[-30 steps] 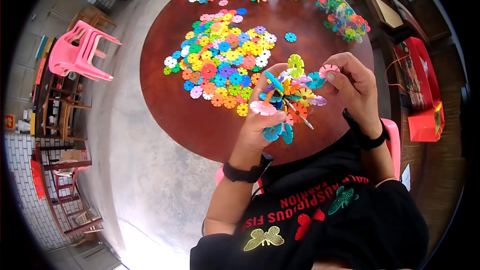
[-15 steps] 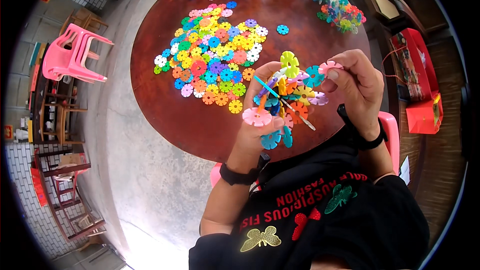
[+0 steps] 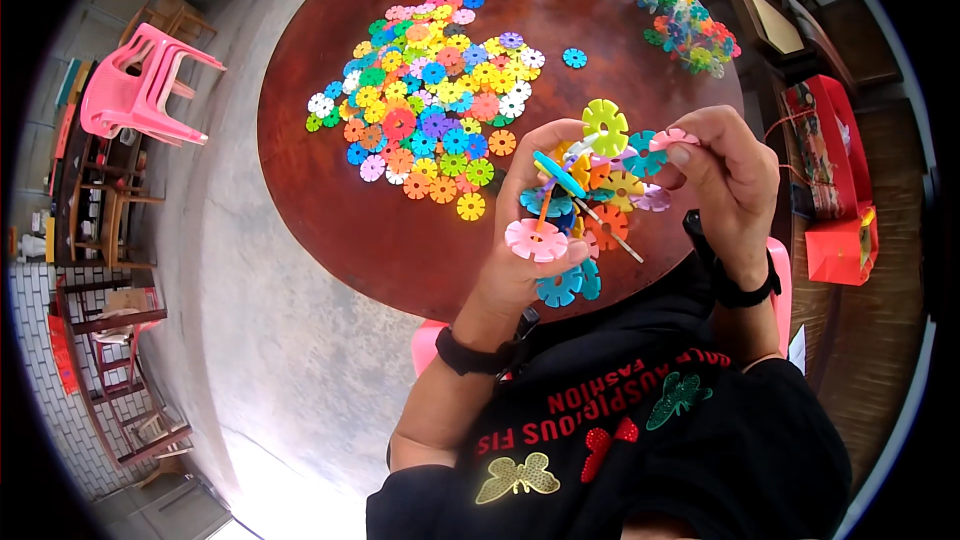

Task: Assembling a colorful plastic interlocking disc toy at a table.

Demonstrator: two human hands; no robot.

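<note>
My left hand (image 3: 515, 250) is closed round a cluster of interlocked plastic snowflake discs (image 3: 612, 227), held above the near edge of the table. Yellow, teal, orange, pink and blue notched discs stick out of it at different angles. Between the thumb and bent fingers of my right hand (image 3: 735, 180) is a pink notched disc (image 3: 672, 138). That disc meets a teal disc (image 3: 645, 155) on the cluster's right side; whether their notches are engaged, I cannot tell. Parts of the cluster are hidden behind my left fingers.
A dark red round table (image 3: 330, 210) carries a spread of loose coloured discs (image 3: 430, 110). Along its far edge stand several assembled disc clusters (image 3: 690, 30). Stacked pink chairs (image 3: 145, 85) are on the left. To the right is a red bag (image 3: 840, 250).
The cluster has turned slightly in my left hand, and its blue disc shows more of its face. My right hand stays at the cluster's right side with the pink disc, which is tilted flatter.
</note>
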